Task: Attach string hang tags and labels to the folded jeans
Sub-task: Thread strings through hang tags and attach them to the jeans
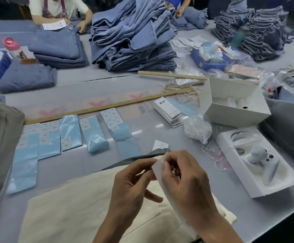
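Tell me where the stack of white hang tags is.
In the head view the stack of white hang tags lies right of centre on the table, just below the long wooden ruler and left of the open white box.

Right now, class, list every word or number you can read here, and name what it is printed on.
"110": size stickers on the blue backing strips, roughly legible.
Brush characters: top of the hang tag stack, not readable.
Ruler markings: too small.
Small paper slip: blurred.

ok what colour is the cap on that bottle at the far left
Pink: the bottle cap has a pink top, seen best in the head view, the only one here.
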`<state>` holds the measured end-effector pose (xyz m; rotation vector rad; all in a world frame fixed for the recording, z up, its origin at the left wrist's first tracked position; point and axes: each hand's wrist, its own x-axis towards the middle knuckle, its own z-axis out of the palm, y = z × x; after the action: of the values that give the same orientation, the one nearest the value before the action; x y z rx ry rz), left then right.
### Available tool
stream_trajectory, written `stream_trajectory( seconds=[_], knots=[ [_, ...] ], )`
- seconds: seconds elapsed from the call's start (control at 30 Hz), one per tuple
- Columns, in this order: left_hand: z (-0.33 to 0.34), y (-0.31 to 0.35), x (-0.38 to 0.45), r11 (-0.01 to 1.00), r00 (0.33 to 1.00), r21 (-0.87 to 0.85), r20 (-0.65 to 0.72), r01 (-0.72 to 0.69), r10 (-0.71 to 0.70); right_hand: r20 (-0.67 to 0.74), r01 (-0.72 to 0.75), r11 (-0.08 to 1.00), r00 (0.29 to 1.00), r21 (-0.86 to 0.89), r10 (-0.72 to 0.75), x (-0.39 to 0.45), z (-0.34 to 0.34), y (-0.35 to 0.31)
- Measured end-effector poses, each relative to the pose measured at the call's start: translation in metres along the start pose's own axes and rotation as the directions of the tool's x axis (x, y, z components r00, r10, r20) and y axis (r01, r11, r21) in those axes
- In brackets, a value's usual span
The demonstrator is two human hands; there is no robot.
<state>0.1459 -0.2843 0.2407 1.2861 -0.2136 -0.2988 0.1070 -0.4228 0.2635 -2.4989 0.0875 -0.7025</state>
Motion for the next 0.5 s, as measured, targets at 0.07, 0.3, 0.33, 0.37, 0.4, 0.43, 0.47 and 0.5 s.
stream_trajectory(
  seconds=[0.07, 0.3, 0.33, 0.37, 0.4, 0.43, 0.47, 0.5],
  knots=[
    [-0.002, -0.001, 0.000, 0.999, 0.999, 0.032, -0.042, -0.013, 0.014, 0.045, 0.033, 0.999, 0.998, 0.017, -0.034, -0.003, 0.003, -0.001],
    [-0.007, -0.001, 0.008, 0.554, 0.902, 0.783, 0.020, -0.282, 0.432, -0.046, -0.046, 0.999, 0.998, 0.007, 0.046, -0.003, -0.012, 0.012],
    [-0.007, 0.007, 0.011, 0.374, 0.851, 0.868, 0.097, -0.325, 0.516, -0.112, -0.066, 0.998, 0.991, 0.003, 0.066, 0.000, -0.021, 0.016],
    [-0.005, 0.016, 0.015, 0.279, 0.816, 0.898, 0.135, -0.341, 0.562, -0.160, -0.069, 0.998, 0.985, -0.002, 0.068, 0.004, -0.030, 0.019],
    [-0.001, 0.026, 0.019, 0.250, 0.794, 0.903, 0.145, -0.351, 0.590, -0.185, -0.055, 0.998, 0.981, -0.009, 0.053, 0.007, -0.038, 0.021],
    [0.004, 0.035, 0.022, 0.264, 0.785, 0.890, 0.151, -0.372, 0.600, -0.193, -0.029, 0.999, 0.981, -0.014, 0.025, 0.009, -0.045, 0.021],
    [0.010, 0.043, 0.025, 0.298, 0.788, 0.862, 0.169, -0.409, 0.593, -0.184, 0.009, 1.000, 0.983, -0.013, -0.012, 0.010, -0.051, 0.019],
    [0.018, 0.050, 0.026, 0.329, 0.792, 0.828, 0.205, -0.454, 0.575, -0.154, 0.052, 0.999, 0.987, -0.004, -0.052, 0.010, -0.055, 0.017]
  ],
)
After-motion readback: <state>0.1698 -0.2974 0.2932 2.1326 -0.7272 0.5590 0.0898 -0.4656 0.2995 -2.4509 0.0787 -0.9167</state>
